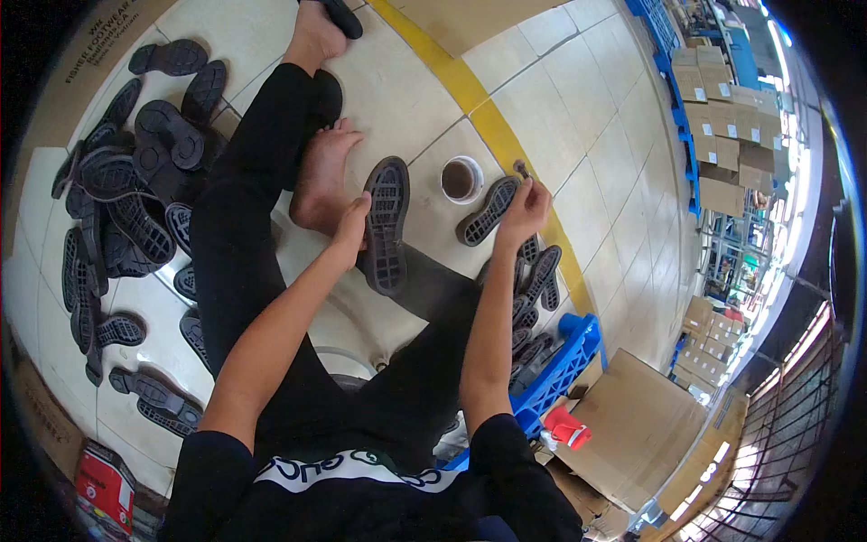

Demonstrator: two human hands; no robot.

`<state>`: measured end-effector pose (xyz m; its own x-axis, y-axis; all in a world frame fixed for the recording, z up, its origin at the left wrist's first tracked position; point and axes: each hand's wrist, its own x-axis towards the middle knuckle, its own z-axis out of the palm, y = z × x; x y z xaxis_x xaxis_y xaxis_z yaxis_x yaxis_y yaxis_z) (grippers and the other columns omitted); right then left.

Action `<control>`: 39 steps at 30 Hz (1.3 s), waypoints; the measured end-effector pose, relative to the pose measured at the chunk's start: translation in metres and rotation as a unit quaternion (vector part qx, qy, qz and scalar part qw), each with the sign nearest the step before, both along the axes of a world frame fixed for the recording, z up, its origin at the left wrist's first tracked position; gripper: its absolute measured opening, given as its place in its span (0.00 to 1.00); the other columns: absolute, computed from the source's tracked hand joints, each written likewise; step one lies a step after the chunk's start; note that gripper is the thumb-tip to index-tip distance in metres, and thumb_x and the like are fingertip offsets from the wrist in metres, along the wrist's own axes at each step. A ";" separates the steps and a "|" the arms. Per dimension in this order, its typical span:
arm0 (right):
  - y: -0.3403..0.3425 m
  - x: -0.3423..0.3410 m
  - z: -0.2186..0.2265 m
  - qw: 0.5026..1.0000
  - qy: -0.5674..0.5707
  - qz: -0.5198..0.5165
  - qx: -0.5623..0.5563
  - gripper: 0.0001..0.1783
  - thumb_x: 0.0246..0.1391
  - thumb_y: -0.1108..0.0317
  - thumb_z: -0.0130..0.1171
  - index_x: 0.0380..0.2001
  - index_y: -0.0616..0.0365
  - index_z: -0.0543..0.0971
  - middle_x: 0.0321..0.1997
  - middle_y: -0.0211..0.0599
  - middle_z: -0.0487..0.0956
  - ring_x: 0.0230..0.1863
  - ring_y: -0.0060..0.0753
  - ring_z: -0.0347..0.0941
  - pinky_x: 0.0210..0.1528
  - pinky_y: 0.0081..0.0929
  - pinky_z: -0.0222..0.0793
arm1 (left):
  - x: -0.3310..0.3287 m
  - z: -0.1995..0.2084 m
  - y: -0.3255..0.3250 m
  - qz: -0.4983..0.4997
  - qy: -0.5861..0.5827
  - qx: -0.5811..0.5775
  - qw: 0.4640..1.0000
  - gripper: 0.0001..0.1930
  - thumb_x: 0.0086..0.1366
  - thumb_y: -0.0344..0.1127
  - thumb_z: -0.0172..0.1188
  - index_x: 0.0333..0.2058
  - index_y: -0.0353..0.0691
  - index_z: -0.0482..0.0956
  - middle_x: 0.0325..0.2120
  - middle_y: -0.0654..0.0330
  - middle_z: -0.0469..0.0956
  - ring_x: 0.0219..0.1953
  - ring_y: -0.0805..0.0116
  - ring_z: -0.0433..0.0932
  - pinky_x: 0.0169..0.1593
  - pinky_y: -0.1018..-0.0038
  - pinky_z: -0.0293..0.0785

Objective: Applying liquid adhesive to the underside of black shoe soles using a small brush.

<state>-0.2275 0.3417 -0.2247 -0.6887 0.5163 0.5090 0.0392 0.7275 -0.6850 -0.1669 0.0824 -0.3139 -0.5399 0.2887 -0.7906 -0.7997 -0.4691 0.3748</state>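
Note:
My left hand (350, 233) grips the edge of a black shoe sole (386, 226), holding it upright above my bent leg with its grid of hollows toward me. My right hand (526, 215) is raised to the right, fingers pinched on a small brush-like tool (521, 170) with a brown tip. Between the hands stands a white cup (443, 183) of brown stuff on the floor. Just right of the cup, another black sole (489, 211) lies grid side up, partly behind my right hand.
A heap of black soles (135, 194) spreads over the floor at left; several more (539, 280) lie beyond my right forearm. A blue plastic pallet (564, 352), a cardboard box (646, 425) and a red container (567, 428) stand at lower right. A yellow line (506, 135) crosses the tiles.

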 end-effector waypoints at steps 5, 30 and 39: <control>0.020 0.007 -0.052 0.957 -0.072 -0.050 -0.278 0.08 0.55 0.69 0.56 0.28 0.64 0.76 0.26 0.39 0.75 0.27 0.32 0.73 0.33 0.30 0.70 | -0.005 0.009 0.006 0.009 0.026 0.063 0.998 0.24 0.68 0.57 0.47 0.53 0.47 0.70 0.43 0.63 0.76 0.42 0.68 0.76 0.46 0.65 0.74; -0.108 0.269 0.190 0.693 0.041 0.219 -0.686 0.08 0.64 0.68 0.47 0.37 0.62 0.71 0.38 0.48 0.79 0.37 0.35 0.79 0.42 0.29 0.76 | 0.138 0.226 -0.009 -0.223 0.214 0.230 0.923 0.38 0.66 0.65 0.35 0.62 0.40 0.58 0.55 0.58 0.68 0.56 0.63 0.68 0.62 0.64 0.60; -0.124 0.240 0.182 0.711 0.067 0.182 -0.675 0.07 0.62 0.68 0.48 0.33 0.59 0.71 0.31 0.43 0.79 0.29 0.31 0.77 0.34 0.24 0.74 | 0.150 0.242 -0.020 -0.230 0.273 0.228 0.906 0.39 0.65 0.67 0.36 0.61 0.40 0.59 0.54 0.59 0.68 0.57 0.63 0.67 0.61 0.64 0.59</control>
<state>0.0121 0.2176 -0.0423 -0.8942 0.3959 -0.2088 -0.1143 -0.6530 -0.7487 -0.0170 0.0627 -0.0722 -0.5547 0.8116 -0.1836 -0.7037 -0.3399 0.6239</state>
